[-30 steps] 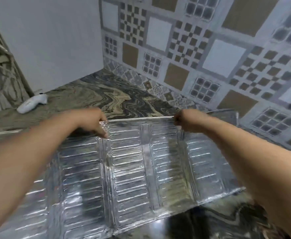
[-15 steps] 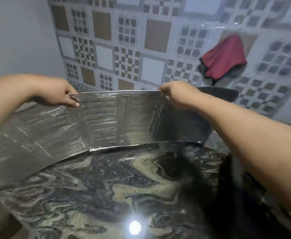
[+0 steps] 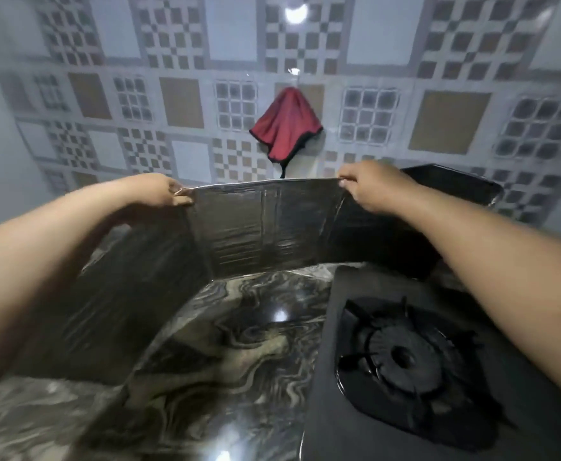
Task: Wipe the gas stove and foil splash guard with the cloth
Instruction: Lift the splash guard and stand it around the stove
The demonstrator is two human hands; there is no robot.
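The foil splash guard stands upright on the marble counter, folded in panels that wrap left and right. My left hand pinches its top edge at the left fold. My right hand pinches the top edge at the right fold. A black gas stove with one burner grate sits at the lower right, partly inside the guard. A red cloth with a dark hem hangs from a hook on the tiled wall, behind the guard and between my hands.
The dark swirled marble counter fills the space left of the stove, inside the guard. A patterned tile wall rises behind. A plain wall closes the left side.
The view has swung right and the guard has moved with both hands, from lying over the left counter to standing upright by the stove. The stove and the cloth have come into view.
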